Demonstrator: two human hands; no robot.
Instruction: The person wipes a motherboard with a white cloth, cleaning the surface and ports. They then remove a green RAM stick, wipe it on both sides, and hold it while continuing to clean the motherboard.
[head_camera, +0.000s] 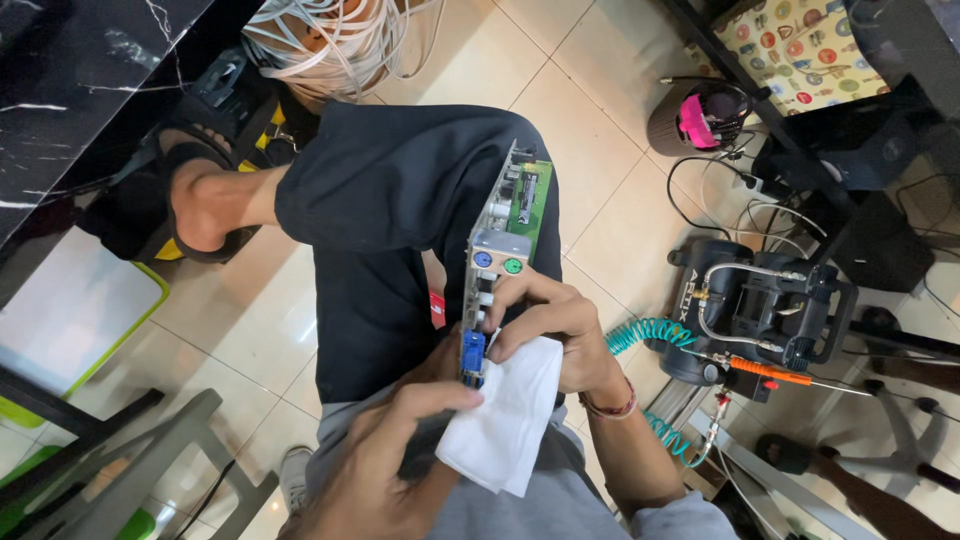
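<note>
Circuit board, green, with a metal port panel along its near edge, stands on edge across the person's lap, resting on the dark trouser leg. Round purple and green sockets show on the panel, and a blue connector sits at its lower end.

Going from big to small around it: pale floor tiles fill most of the view. A dark air compressor stands on the floor to the right, with a teal coiled hose running from it toward the person's right arm. A black marble-look tabletop fills the upper left corner, and a bundle of white cables lies at the top. A sandalled foot rests on the tiles at left.

The right hand is closed around the lower part of the board, fingers curled over its port panel, with a white cloth pinned under the palm and hanging down. The left hand comes up from below, its fingers bent and touching the cloth just beside the blue connector. The two hands sit close together at the board's lower end.
</note>
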